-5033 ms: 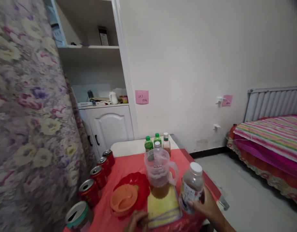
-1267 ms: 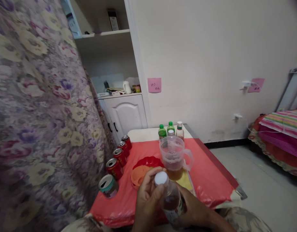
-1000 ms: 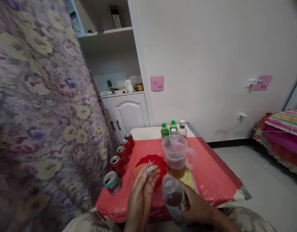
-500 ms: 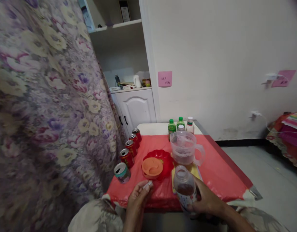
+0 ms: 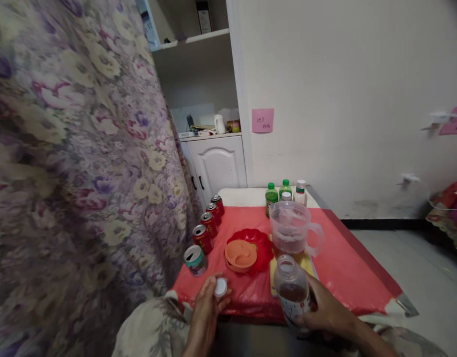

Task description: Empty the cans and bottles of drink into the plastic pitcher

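My left hand [image 5: 209, 303] holds a white bottle cap [image 5: 220, 286] between thumb and fingers, just over the table's front edge. My right hand [image 5: 323, 310] is wrapped round a clear plastic bottle [image 5: 292, 287], uncapped and held nearly upright, with dark contents low inside. Behind that bottle stands a clear plastic jug [image 5: 291, 228] with a handle on its right, on a yellow mat [image 5: 309, 265]. Left of the jug, an orange bowl [image 5: 241, 255] rests on a red scalloped plate [image 5: 263, 243].
Several red cans [image 5: 203, 238] line the table's left edge, with a teal-topped can [image 5: 195, 260] nearest me. Green-capped bottles [image 5: 272, 198] and white-capped bottles [image 5: 300, 194] stand behind the jug. A red cover [image 5: 347, 258] lies on the table. A floral curtain [image 5: 83, 173] hangs at left.
My left hand has turned, so the cap's round flat face now shows. My right hand still grips the bottle. The whole view has shifted, with the scene sliding slightly rightward.
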Tool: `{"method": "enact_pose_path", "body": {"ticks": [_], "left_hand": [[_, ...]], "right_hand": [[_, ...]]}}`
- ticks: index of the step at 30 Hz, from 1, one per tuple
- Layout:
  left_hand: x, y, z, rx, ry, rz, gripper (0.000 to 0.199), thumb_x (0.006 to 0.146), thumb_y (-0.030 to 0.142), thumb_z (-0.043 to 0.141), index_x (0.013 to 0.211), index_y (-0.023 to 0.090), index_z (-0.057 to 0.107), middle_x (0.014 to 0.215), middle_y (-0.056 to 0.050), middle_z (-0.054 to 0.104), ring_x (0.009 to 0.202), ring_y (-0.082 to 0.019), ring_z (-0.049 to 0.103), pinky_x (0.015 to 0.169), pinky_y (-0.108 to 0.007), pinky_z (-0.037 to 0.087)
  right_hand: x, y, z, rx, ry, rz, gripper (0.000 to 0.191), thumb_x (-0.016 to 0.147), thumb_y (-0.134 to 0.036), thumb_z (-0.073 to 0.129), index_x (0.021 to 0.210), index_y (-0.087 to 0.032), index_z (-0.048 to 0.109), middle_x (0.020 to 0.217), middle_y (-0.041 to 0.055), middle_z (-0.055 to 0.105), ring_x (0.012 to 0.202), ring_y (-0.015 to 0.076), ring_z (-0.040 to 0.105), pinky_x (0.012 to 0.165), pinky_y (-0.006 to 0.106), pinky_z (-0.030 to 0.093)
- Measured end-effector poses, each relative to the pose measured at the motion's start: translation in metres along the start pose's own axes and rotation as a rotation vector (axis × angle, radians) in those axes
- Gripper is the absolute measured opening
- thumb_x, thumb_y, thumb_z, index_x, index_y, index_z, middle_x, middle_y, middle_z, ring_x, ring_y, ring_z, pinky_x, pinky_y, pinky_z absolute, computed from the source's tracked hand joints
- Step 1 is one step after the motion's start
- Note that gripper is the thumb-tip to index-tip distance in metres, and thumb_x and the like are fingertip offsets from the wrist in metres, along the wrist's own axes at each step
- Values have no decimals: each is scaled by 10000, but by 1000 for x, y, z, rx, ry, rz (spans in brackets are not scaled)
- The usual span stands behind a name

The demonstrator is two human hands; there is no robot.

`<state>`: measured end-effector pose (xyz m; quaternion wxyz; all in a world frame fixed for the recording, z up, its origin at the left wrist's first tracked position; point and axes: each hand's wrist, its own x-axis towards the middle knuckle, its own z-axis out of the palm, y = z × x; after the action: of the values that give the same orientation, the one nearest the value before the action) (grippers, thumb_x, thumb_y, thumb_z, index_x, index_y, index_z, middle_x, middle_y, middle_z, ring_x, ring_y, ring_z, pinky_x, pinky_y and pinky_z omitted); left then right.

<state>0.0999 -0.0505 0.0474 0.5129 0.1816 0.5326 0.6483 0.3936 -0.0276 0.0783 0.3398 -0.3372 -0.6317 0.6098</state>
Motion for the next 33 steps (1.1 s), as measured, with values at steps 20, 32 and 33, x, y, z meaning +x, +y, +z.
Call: {"method": "enact_pose_path", "body": {"ticks": [20,32,33], "left_hand": [[45,4,-18,747,-35,388,345,608,422,722,876,209,673,801,-20,734,796,-251,682,763,-356,528],[73,-7,-27,1073,-44,598,346,737,505,610,935,225,658,942,-62,773,871,-254,711,780,-339,543],[77,-8,-29,1085,-42,587,371,739,505,601,966,217,662,981,-74,775,898,-260,714,797,-344,545]], "right_hand": [[-12,9,-10,-56,113,76,1022,562,-306,756,1490,-214,338,1151,117,682,696,201,635,386,216,445],[-22,17,-67,-74,456,-183,732,480,-596,841,1063,-195,653,983,138,761,921,382,702,838,509,572],[-24,15,-74,-69,511,-184,726,482,-619,834,1044,-198,650,973,137,764,936,388,700,839,512,568]]}}
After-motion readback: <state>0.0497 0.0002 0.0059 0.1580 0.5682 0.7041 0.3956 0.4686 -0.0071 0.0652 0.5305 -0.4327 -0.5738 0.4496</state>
